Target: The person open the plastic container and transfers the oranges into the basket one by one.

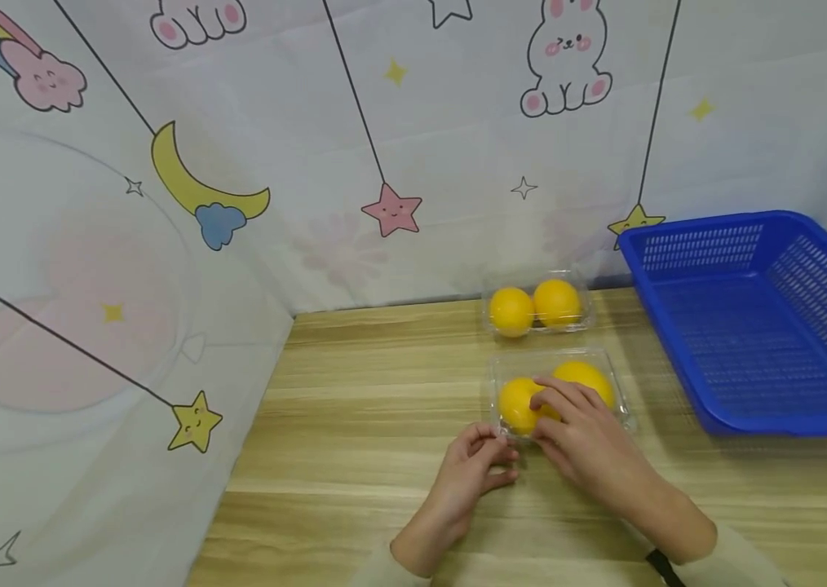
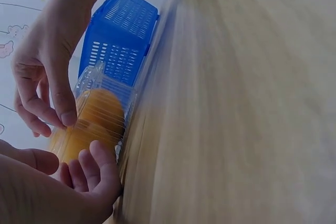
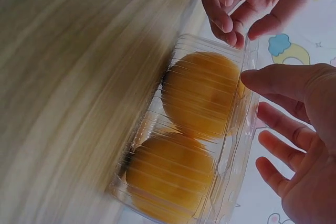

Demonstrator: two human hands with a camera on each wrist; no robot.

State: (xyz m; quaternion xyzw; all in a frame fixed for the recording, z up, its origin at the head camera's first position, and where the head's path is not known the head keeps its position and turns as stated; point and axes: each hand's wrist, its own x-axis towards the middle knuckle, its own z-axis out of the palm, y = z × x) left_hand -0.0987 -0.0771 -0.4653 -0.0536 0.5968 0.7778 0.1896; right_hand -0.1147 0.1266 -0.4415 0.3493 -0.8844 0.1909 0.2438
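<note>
While your left hand [image 1: 465, 473] pinches the near-left corner of the clear box [image 3: 226, 163] on the table [image 1: 362, 391], your right hand [image 1: 590, 440] lies unclenched over its top, two oranges [image 1: 518, 405] sitting inside.

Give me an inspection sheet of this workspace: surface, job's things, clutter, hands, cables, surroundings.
Surface: wood-grain table.
Job's things: near box and back box, both clear plastic, each with two oranges.
Clutter: nothing seen.
Hands: left hand at the near box's front left corner, right hand over its front edge; both seem to pinch it.
Cables: nothing certain; a black strip by the right sleeve may be a strap.
Surroundings: blue basket at right; cartoon-print sheet behind and at left.
</note>
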